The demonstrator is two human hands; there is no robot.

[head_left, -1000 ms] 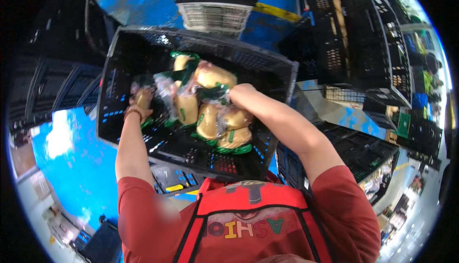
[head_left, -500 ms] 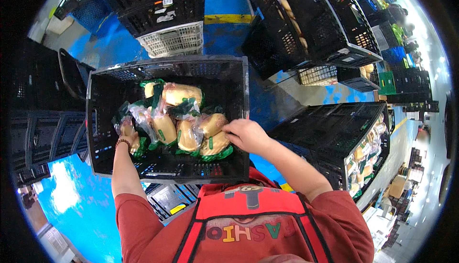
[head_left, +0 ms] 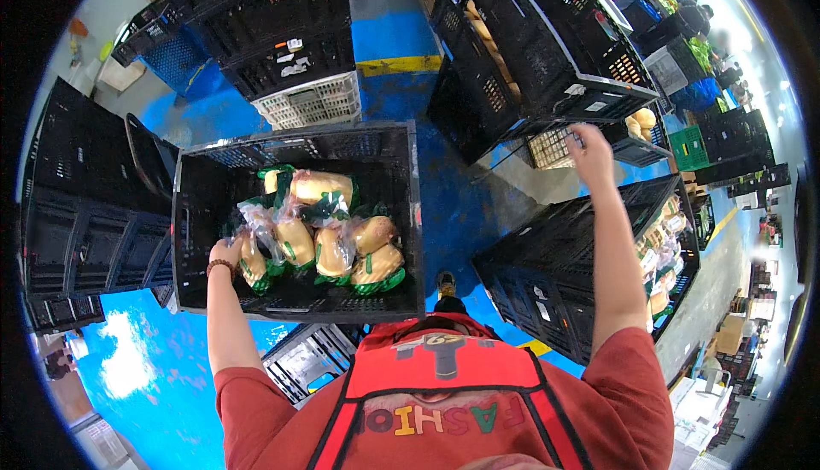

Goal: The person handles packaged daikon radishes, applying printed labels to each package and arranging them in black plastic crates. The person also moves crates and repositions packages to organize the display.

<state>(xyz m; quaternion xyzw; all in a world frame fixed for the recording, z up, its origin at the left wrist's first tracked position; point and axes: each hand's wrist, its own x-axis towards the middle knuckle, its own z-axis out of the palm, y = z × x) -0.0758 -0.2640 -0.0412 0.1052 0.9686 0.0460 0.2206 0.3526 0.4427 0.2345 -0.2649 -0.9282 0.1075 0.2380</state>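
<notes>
A black plastic crate (head_left: 299, 305) in front of me holds several bagged butternut squashes (head_left: 295, 242) in clear and green plastic. Inside its left end, my left hand (head_left: 224, 253), with a beaded bracelet at the wrist, is closed on the leftmost bagged butternut squash (head_left: 253, 263); the fingertips are partly hidden by the wrap. My right hand (head_left: 591, 157) is raised well to the right of the crate, above the gap between other crates. Its fingers look apart and nothing shows in them, though they are slightly blurred.
Stacked black crates (head_left: 273, 34) stand ahead, over a white crate (head_left: 312, 101). To the right, a tall black crate (head_left: 547, 34) holds long pale produce. Nearer on the right, another black crate stack (head_left: 547, 269) carries packed goods. More dark crates (head_left: 85, 222) stand at left.
My right hand has left the squashes at the crate's right end and swung up and out to the right. The left hand stays at the leftmost squash. The whole view has shifted slightly.
</notes>
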